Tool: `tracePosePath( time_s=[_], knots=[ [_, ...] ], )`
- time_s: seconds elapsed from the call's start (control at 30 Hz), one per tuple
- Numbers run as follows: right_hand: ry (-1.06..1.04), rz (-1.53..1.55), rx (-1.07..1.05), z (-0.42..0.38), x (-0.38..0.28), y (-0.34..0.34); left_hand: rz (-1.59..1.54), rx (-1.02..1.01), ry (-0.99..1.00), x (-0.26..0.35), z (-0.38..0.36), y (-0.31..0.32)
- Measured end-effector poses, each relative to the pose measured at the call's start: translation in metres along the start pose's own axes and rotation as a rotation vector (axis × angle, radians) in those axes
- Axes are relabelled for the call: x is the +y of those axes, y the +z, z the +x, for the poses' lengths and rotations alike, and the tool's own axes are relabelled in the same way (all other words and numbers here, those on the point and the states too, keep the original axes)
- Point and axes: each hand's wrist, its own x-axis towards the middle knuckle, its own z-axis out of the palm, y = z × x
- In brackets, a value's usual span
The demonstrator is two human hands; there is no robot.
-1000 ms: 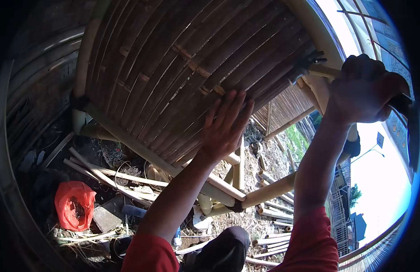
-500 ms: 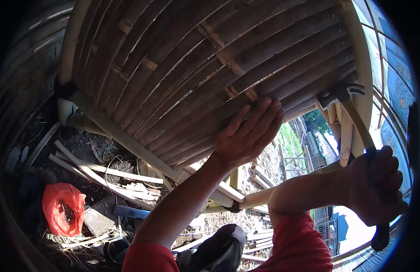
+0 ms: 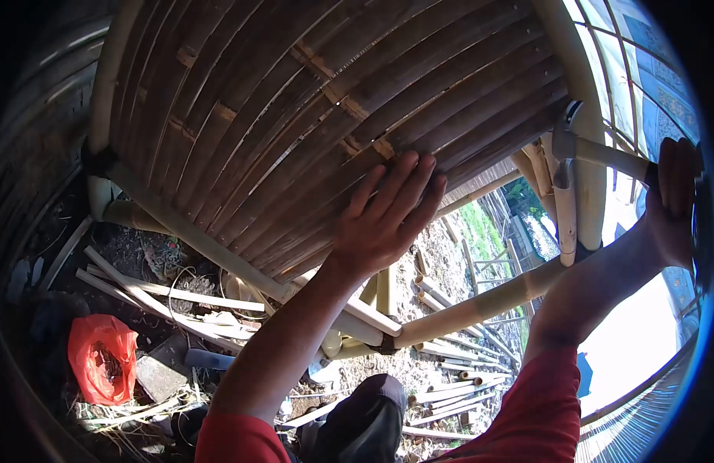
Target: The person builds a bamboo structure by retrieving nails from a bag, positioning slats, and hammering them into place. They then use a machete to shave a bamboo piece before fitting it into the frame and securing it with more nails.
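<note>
My left hand point(image 3: 384, 220) lies with its fingers spread against the lower right part of a panel of dark bamboo slats point(image 3: 295, 123). Nothing is held in it. At the far right my right hand point(image 3: 671, 201) is wrapped round the dark grip of a hammer point(image 3: 611, 153). The hammer's head is up and to the left of that hand, at the panel's right edge, beside the thick bamboo pole point(image 3: 584, 85) of the frame. Whether the head touches the pole I cannot tell.
A red plastic bag point(image 3: 102, 361) lies at the lower left, near split bamboo strips point(image 3: 152, 302) and a flat block point(image 3: 162, 374). A thick bamboo crossbar point(image 3: 480, 305) runs below the panel. Bamboo poles point(image 3: 457, 397) lie on the ground beyond my knee point(image 3: 364, 413).
The hammer has swung from nearly upright to nearly level, and my right hand has moved up and right. The panel and my left hand appear shifted slightly left in view.
</note>
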Motion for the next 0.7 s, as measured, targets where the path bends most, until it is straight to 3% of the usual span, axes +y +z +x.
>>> tracePosePath(
  time_s=[0.13, 0.17, 0.2, 0.27, 0.5, 0.57, 0.67, 0.7],
  knots=[
    [0.322, 0.140, -0.613, 0.006, 0.000, -0.048, -0.015, 0.002, 0.002, 0.001, 0.000, -0.003],
    [0.051, -0.253, -0.649, 0.004, 0.000, -0.010, -0.019, -0.007, 0.007, 0.001, 0.000, -0.004],
    [0.032, -0.088, -0.753, 0.005, 0.007, -0.011, -0.019, -0.013, 0.012, -0.001, 0.001, -0.004],
    [0.059, 0.128, -0.770, 0.011, 0.008, -0.027, -0.014, -0.008, 0.005, -0.003, 0.002, -0.003],
    [0.135, 0.170, -0.798, 0.008, -0.012, -0.035, 0.011, -0.043, 0.000, 0.001, 0.000, -0.005],
    [0.176, 0.223, -0.970, 0.035, -0.014, -0.035, 0.006, -0.048, -0.002, 0.003, 0.000, -0.004],
    [0.246, 0.038, -0.891, 0.039, -0.033, 0.007, 0.008, -0.012, -0.002, 0.004, 0.001, -0.004],
    [0.133, -0.058, -0.828, 0.036, -0.029, 0.018, -0.006, -0.022, -0.012, 0.005, 0.001, -0.005]
  ],
)
